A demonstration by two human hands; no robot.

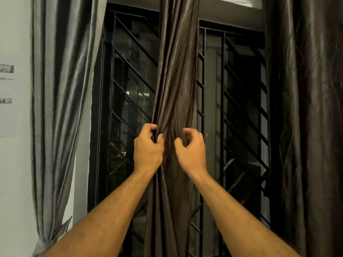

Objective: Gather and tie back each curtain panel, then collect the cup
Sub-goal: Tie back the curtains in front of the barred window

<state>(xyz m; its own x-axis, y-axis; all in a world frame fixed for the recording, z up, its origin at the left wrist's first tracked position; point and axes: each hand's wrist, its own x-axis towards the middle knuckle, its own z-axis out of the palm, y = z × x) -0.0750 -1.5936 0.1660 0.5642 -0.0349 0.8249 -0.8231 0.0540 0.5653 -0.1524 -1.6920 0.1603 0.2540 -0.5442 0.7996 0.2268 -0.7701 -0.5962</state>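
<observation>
Glossy, satiny brown cloth curtain [176, 80]; shiny grey cloth curtain [61, 89]; matt black metal grille [133, 75].

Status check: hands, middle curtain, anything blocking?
Left hand pinching folds of middle curtain. Right hand curled open against it, no clear grip. Curtain gathered, no tie seen. Nothing in the way.

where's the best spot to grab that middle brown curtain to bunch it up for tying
Grip the middle curtain at its narrowed waist, where the left hand already pinches the left-edge folds. The right hand, fingers curled but not closed on cloth, looks best coming round from the right edge to wrap the bundle. The vertical pleats already converge there, so it should gather into one handful.
</observation>
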